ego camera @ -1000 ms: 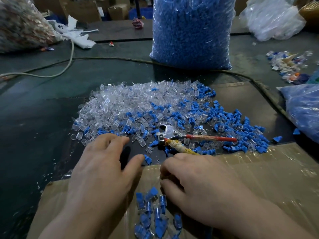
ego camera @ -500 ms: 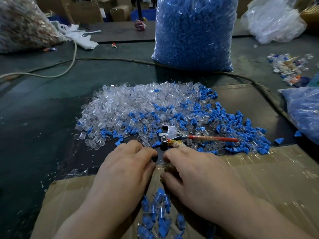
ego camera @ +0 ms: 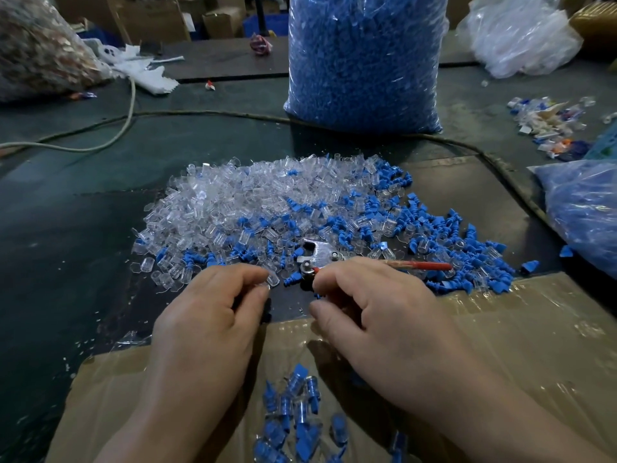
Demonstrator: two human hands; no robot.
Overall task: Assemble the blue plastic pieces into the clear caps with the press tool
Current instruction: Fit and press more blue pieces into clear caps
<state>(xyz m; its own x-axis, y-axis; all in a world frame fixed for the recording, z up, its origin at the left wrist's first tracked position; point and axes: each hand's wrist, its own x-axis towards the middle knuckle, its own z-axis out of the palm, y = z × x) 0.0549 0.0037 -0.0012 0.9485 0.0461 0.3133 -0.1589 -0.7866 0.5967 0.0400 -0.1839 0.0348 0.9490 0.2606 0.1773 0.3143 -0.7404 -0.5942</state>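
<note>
The left hand (ego camera: pixel 207 315) has its fingers curled, with forefinger and thumb tips pinching a clear cap (ego camera: pixel 272 280) at the near edge of the loose pile (ego camera: pixel 233 202). The right hand (ego camera: pixel 377 312) is curled round the near handle of the press tool (ego camera: pixel 317 253). The tool's metal head sits just past the fingertips, and its red handle sticks out beyond the knuckles. A blue piece (ego camera: pixel 289 281) lies between the two sets of fingertips, just beside the cap.

The step in hand looks like loading one pair. Seat the blue piece straight into the cap's open mouth, then set both square in the tool's head before squeezing. A tilted piece would likely jam. Finished ones (ego camera: pixel 297 406) lie between the wrists on the cardboard (ego camera: pixel 500 329).
</note>
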